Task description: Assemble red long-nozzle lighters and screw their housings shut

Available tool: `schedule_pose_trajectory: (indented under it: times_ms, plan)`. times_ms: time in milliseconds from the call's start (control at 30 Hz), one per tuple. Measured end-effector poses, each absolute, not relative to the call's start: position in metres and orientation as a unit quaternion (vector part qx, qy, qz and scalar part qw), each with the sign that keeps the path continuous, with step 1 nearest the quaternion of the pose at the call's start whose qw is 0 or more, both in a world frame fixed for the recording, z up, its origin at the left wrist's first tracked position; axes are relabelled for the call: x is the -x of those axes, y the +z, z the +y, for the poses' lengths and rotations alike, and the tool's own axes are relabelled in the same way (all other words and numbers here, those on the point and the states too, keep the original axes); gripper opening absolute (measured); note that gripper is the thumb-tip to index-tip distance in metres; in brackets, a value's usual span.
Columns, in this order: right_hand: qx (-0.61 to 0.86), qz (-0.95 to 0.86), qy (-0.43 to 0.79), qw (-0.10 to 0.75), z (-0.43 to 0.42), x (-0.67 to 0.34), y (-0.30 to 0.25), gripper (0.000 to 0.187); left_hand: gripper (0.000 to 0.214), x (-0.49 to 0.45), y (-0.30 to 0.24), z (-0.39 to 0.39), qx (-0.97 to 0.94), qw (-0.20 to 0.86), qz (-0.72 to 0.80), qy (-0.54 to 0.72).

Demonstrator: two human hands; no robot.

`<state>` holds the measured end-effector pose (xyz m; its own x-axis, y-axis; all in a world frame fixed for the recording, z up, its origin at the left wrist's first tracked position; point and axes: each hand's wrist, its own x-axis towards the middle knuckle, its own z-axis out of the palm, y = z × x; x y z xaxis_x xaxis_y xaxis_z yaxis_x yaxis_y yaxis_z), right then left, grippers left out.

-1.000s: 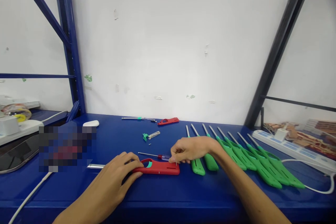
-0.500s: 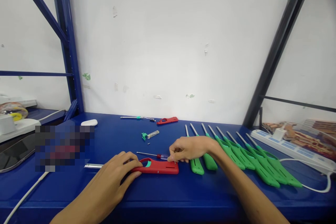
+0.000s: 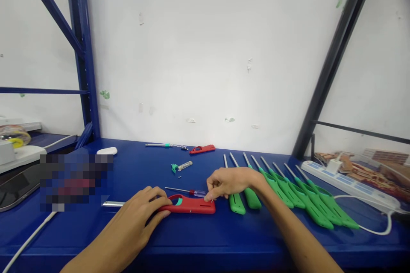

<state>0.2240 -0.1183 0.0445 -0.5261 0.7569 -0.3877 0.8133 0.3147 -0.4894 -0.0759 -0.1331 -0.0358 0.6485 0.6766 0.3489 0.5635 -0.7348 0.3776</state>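
My left hand [image 3: 145, 209] is closed round the front part of a red gas lighter [image 3: 195, 205], which lies flat with its metal tube [image 3: 113, 204] to the left and a green trigger in its loop. At the lighter's right end my right hand [image 3: 228, 183] pinches a small thin metal piece, too small to name for certain. It is held just above the red handle's corner. Right behind the lighter lies a screwdriver [image 3: 187, 192] with a clear purple-red handle. Farther back is a tiny screw [image 3: 180, 176] on the blue table.
Several green lighters [image 3: 282, 187] lie in a row at right, beside a white power strip [image 3: 349, 185]. Behind are a green trigger part with a clear piece [image 3: 181, 166], a metal tube with wires [image 3: 160, 145] and a red shell half [image 3: 202, 149]. A white rounded object [image 3: 107, 151] lies at left.
The view has shifted slightly. My right fingertips and the small metal piece have come down a little at the lighter's right end. My left hand keeps its grip.
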Motion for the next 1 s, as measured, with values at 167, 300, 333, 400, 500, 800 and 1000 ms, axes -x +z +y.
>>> schedule_pose_trajectory:
  times_ms: [167, 300, 333, 400, 500, 800, 1000]
  plan:
    - [-0.489, 0.809, -0.324, 0.044, -0.1202, -0.2227, 0.0462, 0.050, 0.022, 0.0776, -0.0374, -0.1334, -0.897, 0.114, 0.349, 0.245]
    - [-0.488, 0.810, -0.323, 0.043, -0.1214, -0.2212, 0.0464, 0.051, 0.022, 0.0776, -0.0385, -0.1334, -0.897, 0.109, 0.344, 0.256]
    - [-0.488, 0.810, -0.323, 0.042, -0.1215, -0.2209, 0.0463, 0.052, 0.022, 0.0773, -0.0383, -0.1335, -0.897, 0.108, 0.342, 0.260]
    - [-0.486, 0.810, -0.325, 0.042, -0.1218, -0.2203, 0.0461, 0.053, 0.022, 0.0764, -0.0374, -0.1336, -0.896, 0.104, 0.340, 0.267]
    - [-0.483, 0.810, -0.329, 0.042, -0.1224, -0.2195, 0.0463, 0.052, 0.023, 0.0754, -0.0359, -0.1338, -0.897, 0.096, 0.335, 0.271]
    - [-0.486, 0.810, -0.326, 0.035, -0.1219, -0.2193, 0.0455, 0.047, 0.022, 0.0760, -0.0369, -0.1327, -0.900, 0.077, 0.336, 0.268]
    - [-0.489, 0.803, -0.339, 0.031, -0.1236, -0.2199, 0.0466, 0.049, 0.022, 0.0754, -0.0368, -0.1328, -0.899, 0.087, 0.345, 0.254]
